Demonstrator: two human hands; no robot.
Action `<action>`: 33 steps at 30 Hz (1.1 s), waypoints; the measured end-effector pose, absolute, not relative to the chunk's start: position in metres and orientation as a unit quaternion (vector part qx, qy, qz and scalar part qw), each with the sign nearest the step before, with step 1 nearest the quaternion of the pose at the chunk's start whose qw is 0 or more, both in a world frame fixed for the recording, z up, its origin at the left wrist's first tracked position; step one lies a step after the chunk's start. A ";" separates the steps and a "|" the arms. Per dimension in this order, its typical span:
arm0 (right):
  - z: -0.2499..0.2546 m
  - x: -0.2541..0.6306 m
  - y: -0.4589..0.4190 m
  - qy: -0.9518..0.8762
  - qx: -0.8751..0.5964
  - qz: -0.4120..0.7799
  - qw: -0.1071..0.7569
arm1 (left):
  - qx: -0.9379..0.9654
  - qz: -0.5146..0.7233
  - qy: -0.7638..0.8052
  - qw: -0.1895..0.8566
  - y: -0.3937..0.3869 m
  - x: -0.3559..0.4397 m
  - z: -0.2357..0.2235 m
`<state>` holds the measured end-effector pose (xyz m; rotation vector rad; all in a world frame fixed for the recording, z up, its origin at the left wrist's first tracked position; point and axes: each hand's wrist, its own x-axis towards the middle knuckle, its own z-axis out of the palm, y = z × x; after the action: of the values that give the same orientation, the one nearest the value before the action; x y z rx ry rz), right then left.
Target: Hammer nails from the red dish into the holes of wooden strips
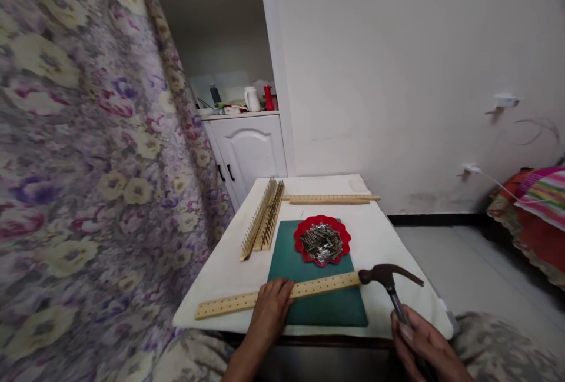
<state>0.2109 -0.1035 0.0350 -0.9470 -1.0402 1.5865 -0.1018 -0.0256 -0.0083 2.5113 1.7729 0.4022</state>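
Head view: a white-covered counter (225,282) seen from its near side; clock hours are read from its middle, 12 at the far edge.
Wooden strip: pale, dotted with small dark marks in rows, slanting across the green mat (329,310) from 8 o'clock to about 3.
Left hand (271,305): at 7 o'clock, its fingers pressed down and closed over the wooden strip (326,283).
Right hand (419,338): at 4 o'clock, its fingers clamped around the handle of the hammer (385,273).
Hammer head: at 3 o'clock, claw pointing outward, striking face right by the strip's end; whether they touch, I cannot tell.
Red dish (298,241): scalloped, on the mat's 12 o'clock part, beyond the strip, heaped with nails (323,245).
Spiked strips (267,217): side by side at 10 o'clock, nails standing upright in rows.
Far strips (329,199): lying close together near 12 o'clock, running crosswise, ends reaching toward 1.
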 end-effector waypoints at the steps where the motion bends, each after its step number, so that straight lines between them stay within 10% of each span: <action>1: 0.041 0.212 -0.096 -0.428 -0.397 0.651 0.485 | 0.810 0.156 0.565 0.022 -0.026 -0.102 -0.009; 8: 0.071 0.227 -0.025 -0.476 -0.340 0.638 0.501 | 0.762 0.317 0.561 0.060 -0.010 -0.070 0.023; 33: 0.002 0.222 0.009 -0.480 -0.444 0.572 0.496 | 0.758 0.146 0.635 0.025 0.105 0.006 0.037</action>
<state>0.2220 0.0086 0.0023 -1.0744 -1.1623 1.3844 0.0065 0.1055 0.0369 2.3452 1.9629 0.4526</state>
